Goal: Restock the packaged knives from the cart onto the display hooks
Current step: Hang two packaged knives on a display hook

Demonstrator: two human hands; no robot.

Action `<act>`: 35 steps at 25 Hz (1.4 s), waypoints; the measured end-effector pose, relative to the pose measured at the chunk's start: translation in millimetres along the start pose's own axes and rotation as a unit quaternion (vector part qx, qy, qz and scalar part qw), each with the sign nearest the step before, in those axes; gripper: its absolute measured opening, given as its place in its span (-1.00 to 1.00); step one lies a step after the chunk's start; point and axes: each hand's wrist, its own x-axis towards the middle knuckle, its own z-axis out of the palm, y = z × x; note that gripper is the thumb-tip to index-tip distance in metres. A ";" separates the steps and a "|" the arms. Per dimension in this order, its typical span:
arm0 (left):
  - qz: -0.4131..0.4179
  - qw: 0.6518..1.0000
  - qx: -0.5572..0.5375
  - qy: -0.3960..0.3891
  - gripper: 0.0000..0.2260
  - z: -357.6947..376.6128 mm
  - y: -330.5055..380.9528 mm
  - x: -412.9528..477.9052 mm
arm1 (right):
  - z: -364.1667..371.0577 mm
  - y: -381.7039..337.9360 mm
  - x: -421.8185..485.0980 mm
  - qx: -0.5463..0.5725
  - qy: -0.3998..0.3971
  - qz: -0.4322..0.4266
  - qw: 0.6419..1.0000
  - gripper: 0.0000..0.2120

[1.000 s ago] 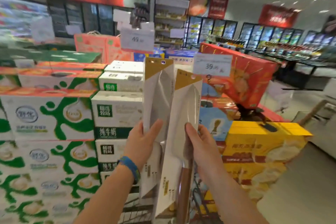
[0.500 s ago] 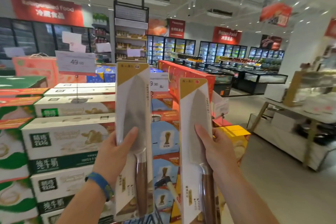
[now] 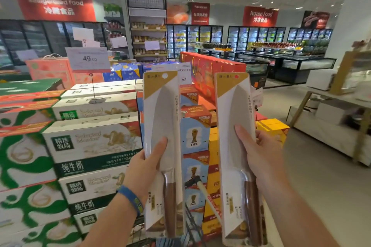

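I hold two packaged knives upright in front of me, each a white card with a gold corner, a grey blade and a brown wooden handle. My left hand (image 3: 145, 168) grips the left packaged knife (image 3: 161, 118) at mid-height, thumb across the blade. My right hand (image 3: 259, 156) grips the right packaged knife (image 3: 233, 118) the same way. The two packs are apart, side by side. A hang hole shows at the top of each card. Part of the cart's wire frame (image 3: 190, 224) shows low between the packs. No display hooks are in view.
Stacked milk cartons (image 3: 90, 142) fill the left, with a 49.00 price sign (image 3: 88, 59) above. Blue, red and yellow boxes (image 3: 200, 132) stand behind the knives. An open aisle floor (image 3: 313, 186) runs right, past a display table (image 3: 337, 118). Freezer cabinets (image 3: 261, 38) line the back.
The view has swung to the right and up. The two packs, overlapping a second ago, have spread apart and risen slightly. Both hands keep their grip.
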 end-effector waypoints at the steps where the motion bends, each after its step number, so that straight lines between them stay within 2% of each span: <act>1: 0.004 1.000 0.011 0.003 -0.26 -5.2 -0.8 -0.5 | 4.6 1.8 -3.6 0.003 0.005 0.011 1.000 -0.69; 4: 0.019 0.999 0.044 -0.006 -0.34 -17.9 -2.6 -1.6 | 17.3 3.7 -24.4 0.001 0.028 0.022 0.999 -0.67; 7: 0.038 0.998 0.043 -0.041 -0.60 -22.0 -5.2 1.7 | 18.9 0.2 -51.8 -0.008 0.069 0.030 0.997 -0.64; 9: 0.066 0.993 0.051 -0.078 -0.60 -17.6 -8.2 -1.8 | 8.9 -2.4 -71.8 -0.018 0.109 0.038 0.993 -0.63; 13: 0.085 0.972 0.037 -0.218 -0.63 15.6 -13.8 -20.5 | -34.1 -16.9 -128.6 -0.063 0.229 0.022 0.971 -0.59; 17: 0.081 0.922 0.004 -0.378 -0.55 76.1 -17.0 -86.4 | -103.0 -44.2 -215.9 -0.134 0.368 0.028 0.920 -0.56; 20: 0.074 0.873 -0.006 -0.482 -0.50 112.4 -15.8 -168.0 | -154.7 -76.5 -306.2 -0.190 0.485 0.018 0.854 -0.54; 25: 0.106 0.769 -0.037 -0.629 -0.39 126.4 0.4 -322.5 | -206.2 -139.8 -465.3 -0.243 0.616 0.006 0.749 -0.57; 28: 0.108 0.704 -0.077 -0.698 -0.58 108.5 12.8 -425.3 | -221.7 -172.6 -567.7 -0.243 0.673 0.005 0.699 -0.60; 30: 0.095 0.649 -0.105 -0.747 -0.70 87.3 15.5 -501.4 | -226.8 -193.3 -644.9 -0.250 0.710 0.003 0.658 -0.55; 35: 0.048 0.538 -0.116 -0.834 -0.51 9.2 7.0 -686.6 | -217.0 -240.7 -840.3 -0.284 0.799 0.009 0.531 -0.58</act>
